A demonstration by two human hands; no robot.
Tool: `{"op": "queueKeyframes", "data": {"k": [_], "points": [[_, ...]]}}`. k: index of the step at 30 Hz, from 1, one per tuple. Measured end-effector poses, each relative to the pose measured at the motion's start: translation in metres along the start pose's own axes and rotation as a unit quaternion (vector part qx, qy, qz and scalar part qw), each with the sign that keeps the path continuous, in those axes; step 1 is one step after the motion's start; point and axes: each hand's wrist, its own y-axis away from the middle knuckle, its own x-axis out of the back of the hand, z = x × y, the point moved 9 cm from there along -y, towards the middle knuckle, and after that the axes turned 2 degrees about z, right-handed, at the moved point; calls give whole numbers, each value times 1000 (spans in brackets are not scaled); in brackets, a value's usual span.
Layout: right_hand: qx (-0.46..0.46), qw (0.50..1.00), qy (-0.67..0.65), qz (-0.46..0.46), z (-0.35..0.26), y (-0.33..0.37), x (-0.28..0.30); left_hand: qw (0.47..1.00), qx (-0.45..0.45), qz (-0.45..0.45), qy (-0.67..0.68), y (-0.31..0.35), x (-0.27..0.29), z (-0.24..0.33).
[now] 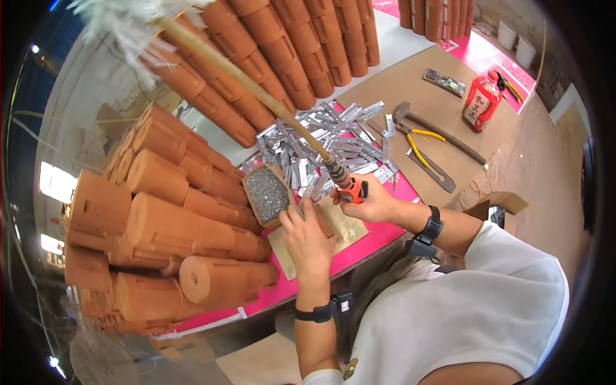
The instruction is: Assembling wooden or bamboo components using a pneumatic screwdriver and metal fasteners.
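Observation:
My right hand (380, 204) is closed around the grip of an orange-and-black power screwdriver (350, 191). A ribbed metal collar joins it to a long tan pole or hose (237, 77) running to the upper left. My left hand (308, 242) curls over a reddish-brown piece (326, 226), mostly hidden beneath the palm, on a pale board (353, 236). Its fingertips lie beside an open box of small screws (267, 194). Just beyond both hands spreads a heap of flat silver metal hinges or brackets (340, 138).
Stacked terracotta-coloured cylinders (179, 224) crowd the left, and more (269, 45) lie behind. At right on the brown sheet are a hammer (443, 131), yellow-handled pincers (427, 154), a red bottle (481, 102) and a dark flat device (443, 82). The pink table's edge (385, 240) is near me.

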Motion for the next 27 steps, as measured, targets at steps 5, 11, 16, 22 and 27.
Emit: {"op": "queueKeyframes", "data": {"k": [5, 11, 16, 22, 27], "points": [[-19, 999, -50, -1, 15, -1, 5, 987, -23, -3, 159, -7, 7, -27], [36, 999, -31, 14, 13, -7, 8, 944, 18, -90, 317, -4, -23, -53], [6, 999, -32, -32, 15, -6, 6, 968, 13, -97, 232, -9, -12, -45], [-6, 998, -47, -29, 15, -7, 11, 988, -2, 140, 66, -51, 28, -4], [23, 997, -75, 17, 12, -7, 24, 997, -26, -71, -32, -104, -69, -2]]}}
